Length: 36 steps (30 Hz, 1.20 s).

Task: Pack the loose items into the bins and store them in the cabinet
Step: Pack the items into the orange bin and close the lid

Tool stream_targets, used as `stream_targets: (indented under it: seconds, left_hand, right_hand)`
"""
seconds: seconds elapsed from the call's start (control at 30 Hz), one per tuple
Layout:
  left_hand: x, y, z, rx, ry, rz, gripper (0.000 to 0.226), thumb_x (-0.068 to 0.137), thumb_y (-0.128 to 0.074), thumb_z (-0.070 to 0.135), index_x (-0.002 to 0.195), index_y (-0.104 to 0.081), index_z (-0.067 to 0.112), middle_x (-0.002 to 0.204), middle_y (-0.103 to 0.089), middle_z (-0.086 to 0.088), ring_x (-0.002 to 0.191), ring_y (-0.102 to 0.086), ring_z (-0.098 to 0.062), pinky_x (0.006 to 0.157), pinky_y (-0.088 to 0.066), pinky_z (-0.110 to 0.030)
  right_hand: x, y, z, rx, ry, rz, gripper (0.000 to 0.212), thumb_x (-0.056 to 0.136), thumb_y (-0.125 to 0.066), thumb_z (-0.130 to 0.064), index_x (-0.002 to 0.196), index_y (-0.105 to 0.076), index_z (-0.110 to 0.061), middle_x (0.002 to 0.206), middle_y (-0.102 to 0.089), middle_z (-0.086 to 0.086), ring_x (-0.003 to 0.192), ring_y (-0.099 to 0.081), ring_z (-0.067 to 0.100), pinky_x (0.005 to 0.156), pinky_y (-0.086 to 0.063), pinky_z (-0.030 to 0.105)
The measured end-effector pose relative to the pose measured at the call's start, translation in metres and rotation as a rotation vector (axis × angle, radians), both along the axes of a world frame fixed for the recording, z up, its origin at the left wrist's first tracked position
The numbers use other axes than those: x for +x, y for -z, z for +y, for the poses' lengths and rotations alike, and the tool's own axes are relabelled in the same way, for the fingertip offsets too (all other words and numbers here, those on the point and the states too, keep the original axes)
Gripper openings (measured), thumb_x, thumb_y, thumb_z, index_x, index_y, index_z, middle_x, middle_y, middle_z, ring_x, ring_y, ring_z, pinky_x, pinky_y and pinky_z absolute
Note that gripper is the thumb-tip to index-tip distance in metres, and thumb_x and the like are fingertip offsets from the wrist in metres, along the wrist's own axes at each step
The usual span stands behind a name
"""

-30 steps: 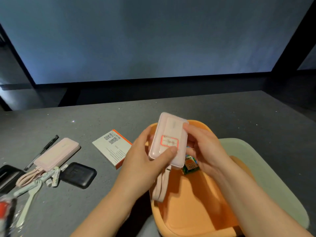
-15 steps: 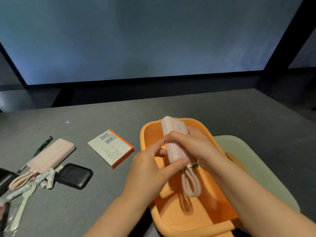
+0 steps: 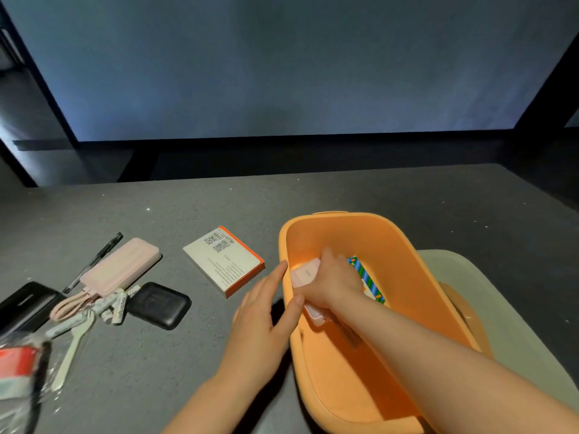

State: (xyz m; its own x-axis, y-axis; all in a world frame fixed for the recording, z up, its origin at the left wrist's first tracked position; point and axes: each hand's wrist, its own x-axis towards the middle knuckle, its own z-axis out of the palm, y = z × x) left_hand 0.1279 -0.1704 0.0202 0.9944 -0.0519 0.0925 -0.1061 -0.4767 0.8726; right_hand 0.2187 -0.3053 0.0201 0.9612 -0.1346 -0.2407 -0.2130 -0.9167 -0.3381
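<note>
An orange bin point(image 3: 407, 245) stands on the grey table, right of centre. My right hand point(image 3: 332, 283) reaches down inside it and grips a pink power bank point(image 3: 305, 274) against the bin's left wall. A blue and green striped packet point(image 3: 365, 277) lies on the bin floor beside that hand. My left hand point(image 3: 263, 311) rests outside the bin's left wall with straight fingers, its thumb touching the rim. Loose on the table to the left lie a white and orange box point(image 3: 224, 260), a second pink power bank point(image 3: 120, 266) with cable, and a black pouch point(image 3: 158, 305).
A pale green bin point(image 3: 501, 308) sits behind and right of the orange one. At the far left are a black pen point(image 3: 94, 261), several batteries point(image 3: 117, 305), a white plastic spoon point(image 3: 70, 349), a black case point(image 3: 25, 303) and a clear bag with a red item point(image 3: 18, 371).
The pink power bank went from both hands above the bin down into it, held by my right hand alone. My left hand let go and moved to the bin's left wall.
</note>
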Motion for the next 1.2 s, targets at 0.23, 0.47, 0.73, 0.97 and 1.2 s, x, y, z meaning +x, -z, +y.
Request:
stream_targets:
  seconds: [0.23,0.47,0.73,0.97,1.2]
  left_hand:
    - [0.001,0.009,0.001,-0.068,0.0,0.011,0.058,0.08,-0.042,0.073,0.134,-0.027,0.06,0.13,-0.032,0.045,0.129,-0.03,0.011,0.111,-0.029,-0.032]
    - [0.001,0.015,-0.002,-0.158,-0.02,0.057,0.058,0.076,-0.041,0.072,0.132,-0.025,0.065,0.139,-0.039,0.028,0.131,-0.031,0.006,0.111,-0.029,-0.032]
    - [-0.018,0.014,0.048,-0.106,-0.258,0.003,0.035,0.092,-0.056,0.032,0.124,-0.048,0.044,0.124,-0.049,0.023,0.112,-0.047,0.008,0.099,-0.041,-0.024]
    - [-0.052,0.035,0.128,0.056,-0.466,0.076,0.04,0.089,-0.056,0.025,0.127,-0.049,0.036,0.123,-0.05,0.019,0.116,-0.048,-0.002,0.102,-0.039,-0.033]
    - [-0.06,0.028,0.227,0.235,-0.614,0.003,0.041,0.088,-0.059,0.022,0.127,-0.05,0.032,0.123,-0.048,0.017,0.116,-0.041,-0.001,0.096,-0.034,-0.023]
  right_hand:
    - [0.001,0.011,0.002,-0.092,-0.02,0.011,0.083,0.067,-0.073,-0.055,0.127,-0.033,-0.015,0.122,-0.055,0.012,0.117,-0.051,0.031,0.088,-0.046,0.037]
    - [0.003,0.011,-0.004,-0.017,0.012,0.027,0.083,0.069,-0.071,-0.058,0.13,-0.037,-0.013,0.129,-0.051,0.012,0.121,-0.049,0.032,0.093,-0.046,0.039]
    - [-0.029,-0.07,0.023,0.313,-0.141,-0.503,0.038,0.085,-0.063,-0.027,0.121,-0.055,-0.025,0.119,-0.056,-0.002,0.109,-0.053,0.018,0.087,-0.048,0.037]
    - [-0.087,-0.048,0.129,0.427,-0.448,-0.407,0.027,0.08,-0.063,-0.033,0.106,-0.056,-0.034,0.108,-0.052,-0.02,0.1,-0.052,0.006,0.078,-0.045,0.03]
    - [-0.064,-0.001,0.206,0.346,-0.43,-0.21,0.028,0.081,-0.06,-0.032,0.11,-0.056,-0.029,0.113,-0.056,-0.009,0.105,-0.054,0.015,0.079,-0.046,0.031]
